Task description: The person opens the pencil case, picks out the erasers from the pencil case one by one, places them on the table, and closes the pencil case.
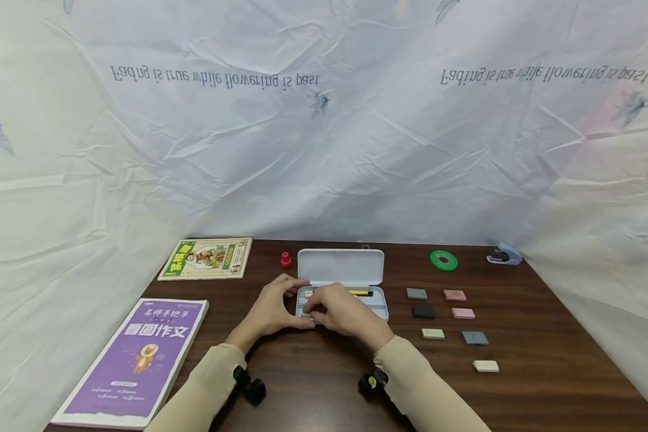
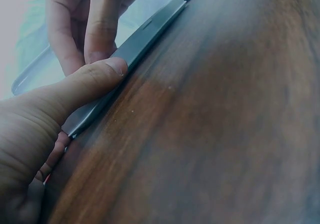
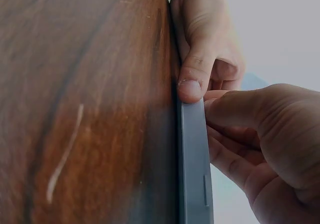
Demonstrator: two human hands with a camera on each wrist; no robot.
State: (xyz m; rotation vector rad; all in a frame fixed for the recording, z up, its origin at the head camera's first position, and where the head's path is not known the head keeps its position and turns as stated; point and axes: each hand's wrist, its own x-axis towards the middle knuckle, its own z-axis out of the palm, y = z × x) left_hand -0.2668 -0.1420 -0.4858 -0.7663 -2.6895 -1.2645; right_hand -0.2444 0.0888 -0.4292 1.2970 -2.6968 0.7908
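Note:
An open pale blue-white pencil case stands at the middle of the table, its lid raised at the back. A yellow pencil with a dark end lies inside along the rear. My left hand holds the case's left end, thumb on the front wall and fingers reaching round to the back corner. My right hand reaches over the case with bent fingers down in its front left part. In the right wrist view, the right fingertips are behind the front wall; whatever is between them is hidden.
Several erasers, including a black eraser and a white eraser, lie to the right. Behind them are a green disc and a stapler. A purple book, a picture booklet and a small red object are left.

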